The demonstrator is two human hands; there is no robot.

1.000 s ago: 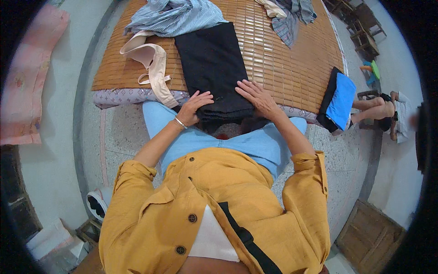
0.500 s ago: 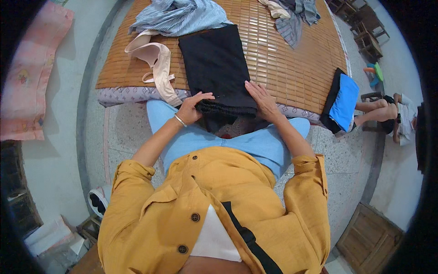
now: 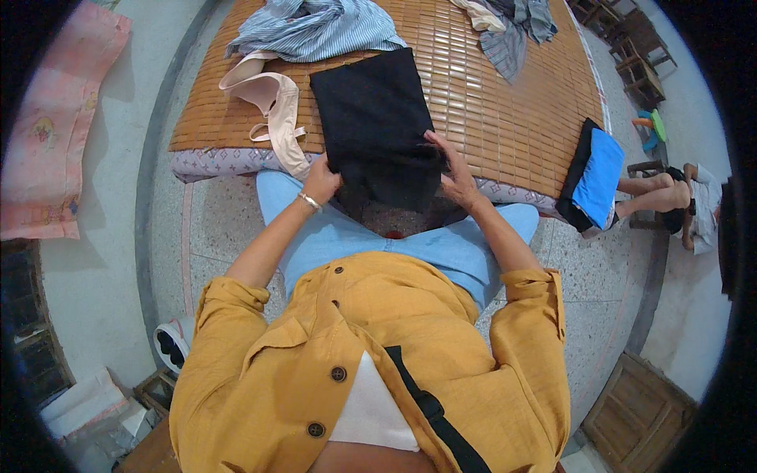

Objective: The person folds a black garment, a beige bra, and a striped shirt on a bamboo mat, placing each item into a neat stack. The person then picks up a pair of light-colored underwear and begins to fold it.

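A folded black garment (image 3: 374,118) lies in front of me at the bed's near edge, its near end over the edge above my lap; its kind cannot be told. My left hand (image 3: 322,181) grips its near left side, with the fingertips hidden by the cloth. On the opposite side, my right hand (image 3: 456,172) has the near right edge between thumb and curled fingers. Just left of the garment lies a pale pink bra (image 3: 272,98), one end hanging over the edge close to my left wrist.
Bamboo matting (image 3: 505,118) covers the bed. A striped blue-white garment (image 3: 315,31) lies crumpled beyond the black one. Grey clothes (image 3: 509,39) lie at the far right. Folded blue and black clothes (image 3: 595,173) rest on the right corner. A person (image 3: 694,197) sits farther right.
Both hands have gone from lying on the garment to gripping its near sides. Its near end has turned from a thick folded edge to a loose, drooping one.
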